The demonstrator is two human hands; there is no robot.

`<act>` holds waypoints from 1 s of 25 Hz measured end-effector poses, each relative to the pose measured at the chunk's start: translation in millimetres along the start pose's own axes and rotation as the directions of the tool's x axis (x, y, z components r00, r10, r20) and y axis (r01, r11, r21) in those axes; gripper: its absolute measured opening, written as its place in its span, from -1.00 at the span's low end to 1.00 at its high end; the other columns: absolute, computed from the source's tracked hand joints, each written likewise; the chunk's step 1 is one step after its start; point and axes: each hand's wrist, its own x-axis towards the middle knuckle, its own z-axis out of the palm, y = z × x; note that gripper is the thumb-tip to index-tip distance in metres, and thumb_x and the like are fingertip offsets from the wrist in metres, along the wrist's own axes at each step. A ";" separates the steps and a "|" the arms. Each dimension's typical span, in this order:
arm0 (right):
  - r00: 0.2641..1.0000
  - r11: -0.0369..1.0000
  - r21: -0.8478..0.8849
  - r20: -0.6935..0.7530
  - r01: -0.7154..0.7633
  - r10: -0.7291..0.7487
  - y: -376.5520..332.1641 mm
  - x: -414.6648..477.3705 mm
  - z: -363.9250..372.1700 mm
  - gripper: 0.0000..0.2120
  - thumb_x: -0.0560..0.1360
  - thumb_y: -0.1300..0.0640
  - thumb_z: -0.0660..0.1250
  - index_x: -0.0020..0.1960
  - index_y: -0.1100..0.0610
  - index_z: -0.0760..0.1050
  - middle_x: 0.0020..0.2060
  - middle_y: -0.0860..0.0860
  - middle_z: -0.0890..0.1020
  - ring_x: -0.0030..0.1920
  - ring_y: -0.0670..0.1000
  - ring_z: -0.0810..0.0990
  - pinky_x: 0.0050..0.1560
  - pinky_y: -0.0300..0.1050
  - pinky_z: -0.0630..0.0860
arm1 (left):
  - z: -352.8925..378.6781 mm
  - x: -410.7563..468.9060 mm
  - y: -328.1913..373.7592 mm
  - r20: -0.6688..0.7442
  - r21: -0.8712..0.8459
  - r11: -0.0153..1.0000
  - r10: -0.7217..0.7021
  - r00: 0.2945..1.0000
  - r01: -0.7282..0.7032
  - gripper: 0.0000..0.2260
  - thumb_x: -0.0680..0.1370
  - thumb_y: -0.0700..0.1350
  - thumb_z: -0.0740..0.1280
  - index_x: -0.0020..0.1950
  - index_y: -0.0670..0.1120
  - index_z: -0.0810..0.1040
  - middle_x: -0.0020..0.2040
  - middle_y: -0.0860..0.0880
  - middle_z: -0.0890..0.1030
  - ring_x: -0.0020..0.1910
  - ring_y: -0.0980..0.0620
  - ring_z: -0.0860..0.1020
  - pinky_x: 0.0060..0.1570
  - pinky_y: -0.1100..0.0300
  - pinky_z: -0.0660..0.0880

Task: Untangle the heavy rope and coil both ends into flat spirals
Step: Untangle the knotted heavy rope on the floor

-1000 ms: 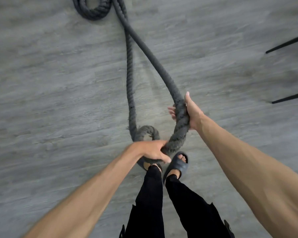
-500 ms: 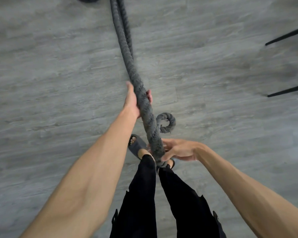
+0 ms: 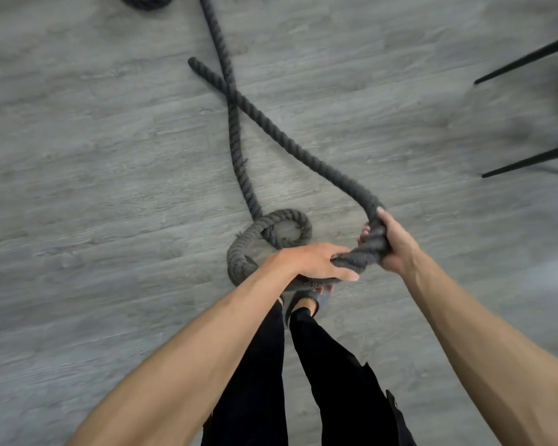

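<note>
A thick dark grey twisted rope (image 3: 290,146) lies on the grey wood floor. Two stretches of it cross in an X near the top middle. Close to my feet it curls into a small flat spiral (image 3: 271,233) of about two turns. My left hand (image 3: 316,262) presses down on the outer turn at the spiral's near side. My right hand (image 3: 390,243) grips the rope just to the right, where it bends up and runs off to the upper left. A second dark coil (image 3: 145,1) shows at the top edge, mostly cut off.
My black trouser legs and a grey sandal (image 3: 303,300) stand directly under the spiral's near edge. Two thin black furniture legs (image 3: 529,56) slant in from the right edge. Open grey plank floor (image 3: 94,188) spreads to the left.
The hands have swapped places: my left hand dropped from high on the rope onto the coil, my right hand rose to grip the strand. The spiral has gained a turn.
</note>
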 end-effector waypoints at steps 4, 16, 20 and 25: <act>0.997 0.976 0.219 -0.083 0.009 0.009 13.8 -8.7 -34.9 -0.67 0.64 -0.09 0.22 -0.12 0.17 0.37 -0.47 0.01 0.41 -0.57 -0.05 0.44 -0.48 -0.25 0.49 | -3.6 13.1 -54.0 -0.615 -0.070 0.974 -0.212 0.759 0.216 -0.65 0.56 0.19 0.28 0.30 0.10 0.57 0.27 0.00 0.60 0.25 -0.01 0.52 0.33 0.00 0.38; 0.951 0.869 0.396 -0.204 0.296 -0.230 -33.9 -5.8 -35.3 -0.72 0.68 0.11 0.09 0.37 0.01 0.33 0.19 0.36 0.52 0.03 0.37 0.68 0.02 0.27 0.65 | -47.7 49.8 -89.9 -0.244 -0.903 -0.102 -0.678 0.693 -0.417 -0.60 0.63 0.07 0.24 0.37 -0.14 0.47 -0.01 -0.18 0.65 -0.14 -0.10 0.63 -0.29 0.06 0.57; 0.876 0.911 0.108 -0.339 0.398 -0.343 -38.3 -1.4 -29.5 -0.74 0.61 0.12 0.14 0.22 -0.01 0.52 0.18 0.14 0.56 0.12 0.22 0.64 0.03 0.18 0.64 | -135.5 37.3 -30.6 -0.513 -0.831 0.182 -0.618 0.596 -0.526 -0.55 0.51 0.05 0.44 0.29 -0.11 0.43 0.03 -0.14 0.63 -0.10 -0.09 0.65 -0.22 0.04 0.63; 0.947 0.952 0.043 -0.126 0.303 -0.296 -46.5 23.1 -22.7 -0.51 0.48 0.30 0.11 0.40 0.13 0.35 0.13 0.25 0.56 0.11 0.26 0.65 0.19 0.17 0.55 | -231.5 53.1 85.3 -0.689 -0.725 0.327 -0.365 0.626 -0.607 -0.74 0.59 -0.04 0.37 0.17 -0.16 0.44 0.02 -0.14 0.57 -0.07 -0.08 0.60 -0.12 0.03 0.61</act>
